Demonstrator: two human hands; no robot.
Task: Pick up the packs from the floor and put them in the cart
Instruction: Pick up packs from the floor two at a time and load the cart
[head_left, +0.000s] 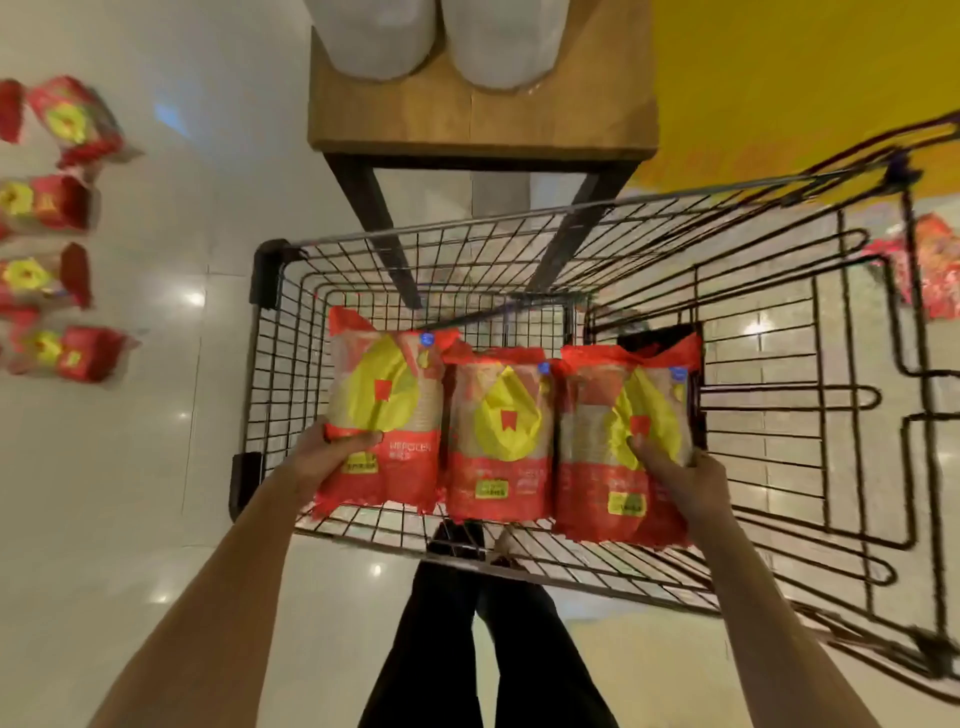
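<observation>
Three red and yellow packs are held side by side in a row over the black wire cart (270, 364). My left hand (324, 457) grips the left pack (384, 410) at its outer edge, thumb on its front. My right hand (691, 480) grips the right pack (631, 447) the same way. The middle pack (498, 441) is squeezed between the other two. Several more packs (47, 270) lie on the white floor at the far left.
A wooden table (478, 119) with dark legs stands beyond the cart, two white containers (374, 36) on it. Another red pack (935, 270) lies on the floor past the cart's right side. A yellow floor area is at top right. My legs stand below the cart's near edge.
</observation>
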